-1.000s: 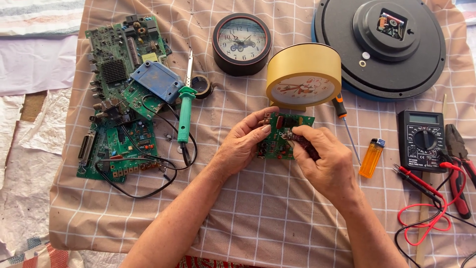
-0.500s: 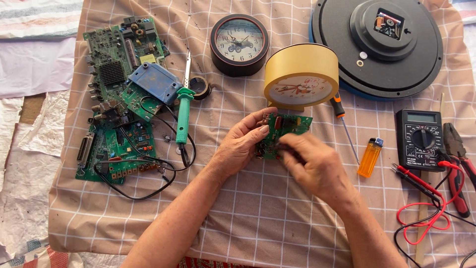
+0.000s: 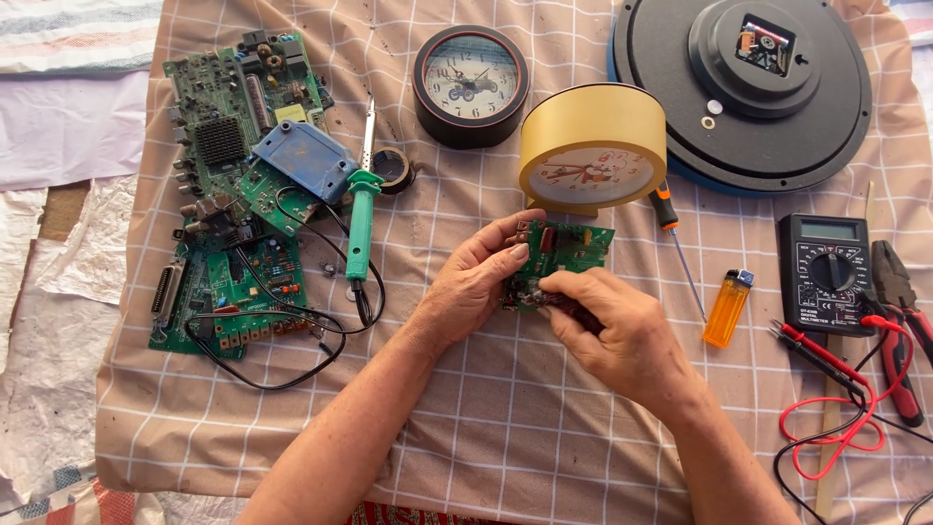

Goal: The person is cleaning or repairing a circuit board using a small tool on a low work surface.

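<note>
Green circuit board (image 3: 569, 251) is being gripped by both hands — left hand (image 3: 476, 287) pinching its edge, right hand (image 3: 612, 335) fingers closed on it — below a yellow clock (image 3: 593, 146), one of three clocks.

Single head view, steep downward, close over checked cloth (image 3: 505, 428).

We see a matt woven cloth (image 3: 505, 428) with a pale grid, lightly creased. The small circuit board (image 3: 569, 255) looks like green lacquered laminate with dull metal parts. The soldering iron (image 3: 361, 209) has a smooth green plastic handle and a metal tip. The yellow clock (image 3: 593, 146) has a matt plastic rim; the lighter (image 3: 727, 309) is glossy, translucent orange plastic. The big clock back (image 3: 748, 92) is matt black plastic.
</note>
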